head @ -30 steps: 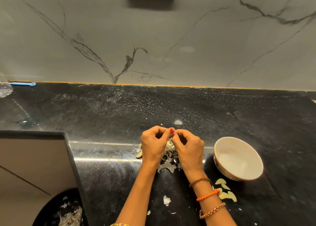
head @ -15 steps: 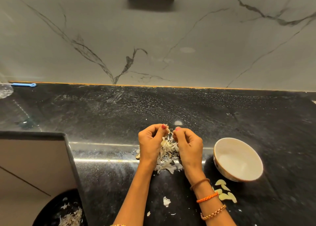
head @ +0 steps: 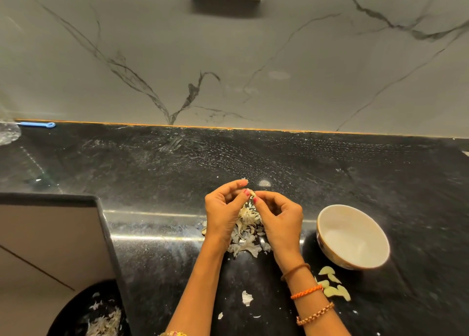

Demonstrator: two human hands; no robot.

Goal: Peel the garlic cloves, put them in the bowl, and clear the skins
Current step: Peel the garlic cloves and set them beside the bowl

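Garlic clove (head: 252, 194) is up between both hands, above the skin pile (head: 247, 231), mid-worktop. Left hand (head: 223, 213) and right hand (head: 279, 219) each pinch it at the fingertips, so both grips are clamped on the clove; the rest of the fingers are curled. Looks like mid-peel, w/ a bit of skin at the tip, but it's too small to tell how much is off.

Status, judged from the layout:
- Peeled cloves (head: 332, 286): several pale pcs lie on the worktop (head: 152, 163) just beside the bowl (head: 330, 249), near-side, by the right wrist. Not in the bowl.
- Bowl interior looks white and bare, no cloves seen inside. So the "into bowl" step isn't started afaict.
- Skins: main pile sits under the hands, plus stray flakes (head: 246, 297) nearer the person. Not cleared.
- Bin (head: 83, 310) at lower left, below worktop edge, holds some pale scraps, prob skins, so part of the clearing may be done. Can't confirm.
- Unpeeled stock: one brownish pc (head: 204, 231) peeks out left of the left hand, maybe a clove; the rest is hidden by hands and pile.

Left: finish this clove, any remaining ones, move all cloves to the bowl, sweep pile + flakes. Roughly mid-task imo.
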